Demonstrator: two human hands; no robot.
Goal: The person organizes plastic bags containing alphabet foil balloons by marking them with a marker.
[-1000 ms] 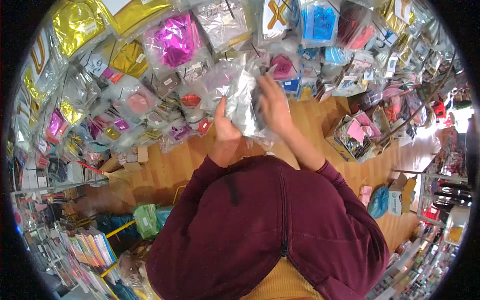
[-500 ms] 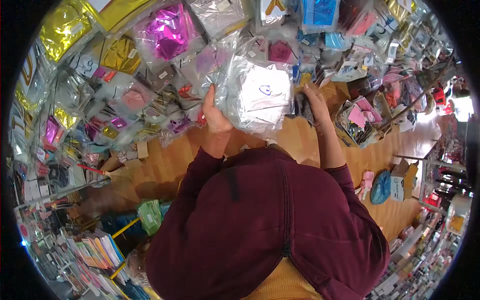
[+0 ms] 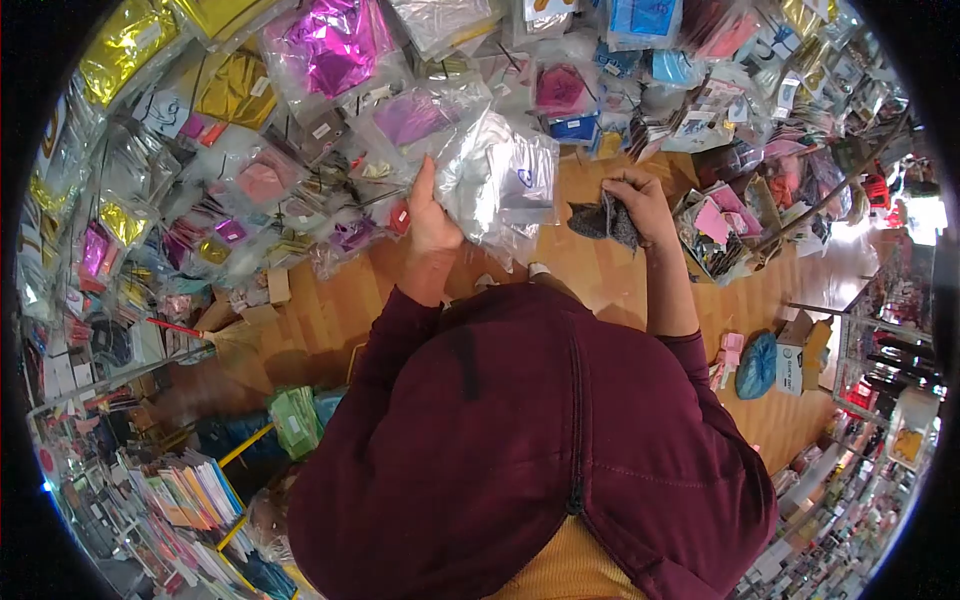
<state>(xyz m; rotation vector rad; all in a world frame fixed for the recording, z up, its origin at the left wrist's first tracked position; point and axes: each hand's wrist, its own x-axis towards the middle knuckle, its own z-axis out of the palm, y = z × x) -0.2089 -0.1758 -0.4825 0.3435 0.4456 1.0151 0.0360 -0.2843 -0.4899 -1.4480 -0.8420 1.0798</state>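
Observation:
In my left hand is a clear plastic packet with silvery contents and a blue mark on its face. The hand grips the packet's left edge, thumb up. My right hand pinches a crumpled dark grey cloth, which hangs to the right of the packet and apart from it. Just above the packet lies a purple bagged item, and a shiny magenta packet is farther up to the left.
Many plastic packets spread across the top and left. An open box of cards stands right of my right hand. A blue bag and a white carton sit on the wooden floor. Notebooks stand at lower left.
The silvery packet has moved a little left and tilted. My right hand has come away from beside it, and the grey cloth now shows more fully.

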